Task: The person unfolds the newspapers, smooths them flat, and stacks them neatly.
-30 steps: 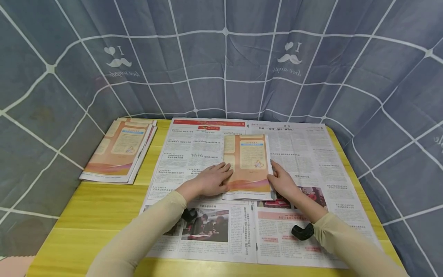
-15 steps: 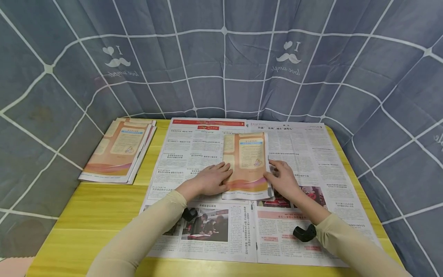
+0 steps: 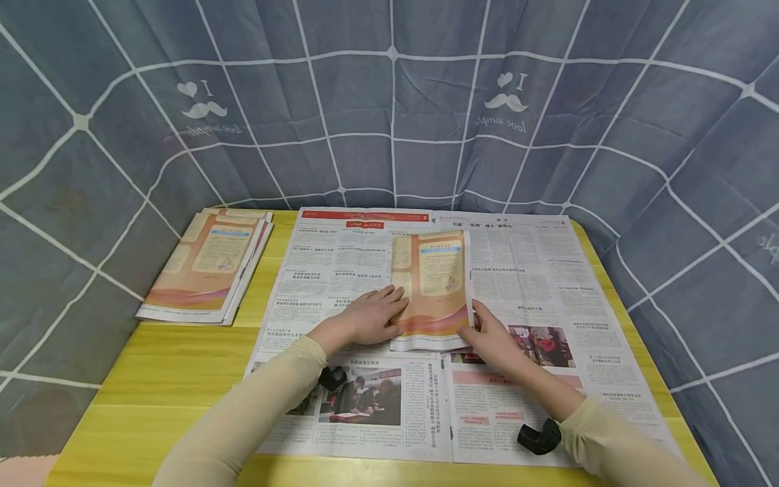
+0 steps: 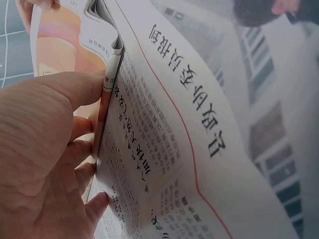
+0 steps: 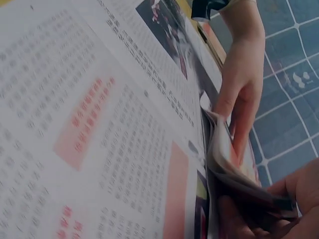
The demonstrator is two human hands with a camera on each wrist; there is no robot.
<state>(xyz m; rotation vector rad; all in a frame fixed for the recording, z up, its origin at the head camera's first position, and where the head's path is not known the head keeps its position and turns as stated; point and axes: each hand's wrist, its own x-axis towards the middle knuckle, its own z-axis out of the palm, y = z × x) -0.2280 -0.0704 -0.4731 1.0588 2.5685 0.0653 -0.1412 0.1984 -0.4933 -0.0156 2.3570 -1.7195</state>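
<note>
A folded newspaper (image 3: 435,291) with an orange page on top lies on a spread-out newspaper (image 3: 353,270) in the head view. My left hand (image 3: 371,318) rests along its left edge, and the fingers reach onto the orange page. In the left wrist view the left thumb (image 4: 82,89) touches the folded edge. My right hand (image 3: 489,338) pinches the right edge near the lower corner. Seen from the right wrist, that edge (image 5: 239,181) is raised and its layers part, with right-hand fingers (image 5: 232,219) underneath.
A stack of similar folded newspapers (image 3: 207,267) sits at the left on the yellow wooden table (image 3: 170,379). Grey checked cloth (image 3: 365,101) hangs behind and at both sides. A black wrist device (image 3: 539,437) is at the right cuff.
My right hand has slid down the folded newspaper's right edge toward the near corner. That edge has shifted slightly left and up. The left hand has stayed in place.
</note>
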